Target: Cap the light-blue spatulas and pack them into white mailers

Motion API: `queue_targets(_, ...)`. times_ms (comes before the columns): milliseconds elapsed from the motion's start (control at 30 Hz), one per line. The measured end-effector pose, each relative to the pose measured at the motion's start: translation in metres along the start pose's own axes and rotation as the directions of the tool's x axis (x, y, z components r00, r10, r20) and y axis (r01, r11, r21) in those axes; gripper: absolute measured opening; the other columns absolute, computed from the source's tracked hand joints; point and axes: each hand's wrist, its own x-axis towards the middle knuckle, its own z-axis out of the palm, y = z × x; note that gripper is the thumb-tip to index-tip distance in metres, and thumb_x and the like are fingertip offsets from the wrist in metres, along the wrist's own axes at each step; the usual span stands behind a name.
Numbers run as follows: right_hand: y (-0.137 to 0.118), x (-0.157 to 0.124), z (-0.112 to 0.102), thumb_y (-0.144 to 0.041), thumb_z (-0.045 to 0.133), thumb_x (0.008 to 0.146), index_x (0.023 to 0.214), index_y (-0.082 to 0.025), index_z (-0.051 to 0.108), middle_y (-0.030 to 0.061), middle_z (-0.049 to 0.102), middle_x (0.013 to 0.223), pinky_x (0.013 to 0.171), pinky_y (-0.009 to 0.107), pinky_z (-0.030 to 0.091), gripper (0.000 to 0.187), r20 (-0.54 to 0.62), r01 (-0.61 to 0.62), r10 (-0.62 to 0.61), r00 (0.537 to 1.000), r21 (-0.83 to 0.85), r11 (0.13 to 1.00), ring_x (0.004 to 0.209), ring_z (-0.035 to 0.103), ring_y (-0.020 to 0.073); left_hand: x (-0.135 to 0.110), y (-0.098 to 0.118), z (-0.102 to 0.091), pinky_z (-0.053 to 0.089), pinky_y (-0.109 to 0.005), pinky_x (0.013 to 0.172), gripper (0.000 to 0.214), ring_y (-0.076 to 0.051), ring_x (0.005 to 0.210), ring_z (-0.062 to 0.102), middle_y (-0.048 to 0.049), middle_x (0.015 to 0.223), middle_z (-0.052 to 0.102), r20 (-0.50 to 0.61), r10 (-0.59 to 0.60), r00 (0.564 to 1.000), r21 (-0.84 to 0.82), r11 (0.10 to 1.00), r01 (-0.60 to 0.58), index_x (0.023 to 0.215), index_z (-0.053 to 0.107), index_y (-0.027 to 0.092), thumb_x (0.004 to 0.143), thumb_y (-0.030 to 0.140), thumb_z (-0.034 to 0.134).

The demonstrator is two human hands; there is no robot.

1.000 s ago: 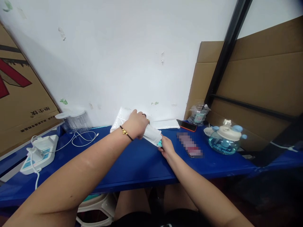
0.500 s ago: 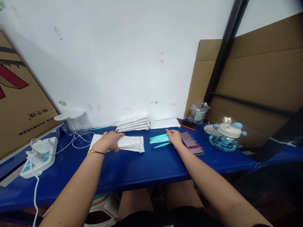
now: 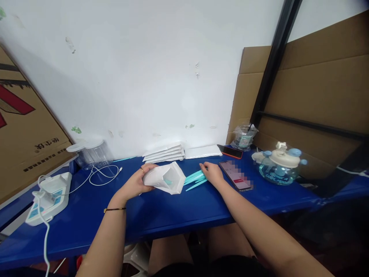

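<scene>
My left hand (image 3: pixel 140 180) is closed around a white padded envelope (image 3: pixel 155 177), squeezing its sides. The envelope's mouth gapes to the right, and a bit of teal shows inside. Fingers of my right hand (image 3: pixel 212 174) are closed on the ends of several slim, pointed teal plastic sticks (image 3: pixel 196 178). Their tips point left, close by the envelope's mouth; whether they touch it I cannot tell. Behind my hands, a stack of white envelopes (image 3: pixel 163 153) lies against the wall, with a flat white envelope (image 3: pixel 203 151) to its right.
A phone (image 3: pixel 235 175) lies right of my right hand, with an orange-edged phone (image 3: pixel 230 151) behind it. A water bottle (image 3: pixel 279 165) and a bagged cup (image 3: pixel 245 136) stand at right. Clear jars (image 3: pixel 95 154), a white cable (image 3: pixel 105 181) and a power strip (image 3: pixel 49 200) are at left.
My left hand has lifted the envelope off the table, and its mouth now gapes toward the right. The envelope and the teal sticks are now close together.
</scene>
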Motion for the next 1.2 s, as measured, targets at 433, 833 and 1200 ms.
queue_targets(433,0.002,-0.003,0.001,-0.049,0.045,0.086,0.063,-0.022,0.061,0.0038,0.055,0.076,0.058,0.026,0.031,0.038,-0.086,0.054,-0.045,0.995,0.1,0.994,0.074,0.051,0.0168,0.074,0.05,-0.015,0.031,-0.04,0.089,0.064,-0.029,0.102,0.049,-0.0082,0.107,0.056,0.028,-0.082,0.996,0.737,0.675,0.035,0.118,0.055,0.031,0.055,0.028,0.069)
queue_targets(833,0.024,0.01,-0.004,-0.033,0.047,0.083,0.074,-0.021,0.066,0.004,0.061,0.078,0.078,0.032,0.036,0.024,-0.125,0.078,-0.049,0.991,0.232,0.97,0.081,0.051,0.0206,0.106,0.12,-0.004,0.026,-0.039,0.081,0.028,-0.025,0.096,0.047,-0.0116,0.091,0.06,0.137,0.213,0.967,0.817,0.528,-0.232,0.097,0.065,0.019,0.072,0.011,0.055)
queue_targets(1200,0.02,0.01,-0.002,-0.026,0.05,0.081,0.088,-0.021,0.069,0.0055,0.064,0.092,0.082,0.032,0.039,0.021,-0.05,0.093,-0.085,0.995,0.205,0.974,0.089,0.054,0.0207,0.096,0.103,0.005,0.028,-0.038,0.079,0.028,-0.026,0.095,0.048,-0.011,0.095,0.059,0.151,0.269,0.951,0.863,0.433,-0.26,0.097,0.061,0.017,0.069,0.014,0.061)
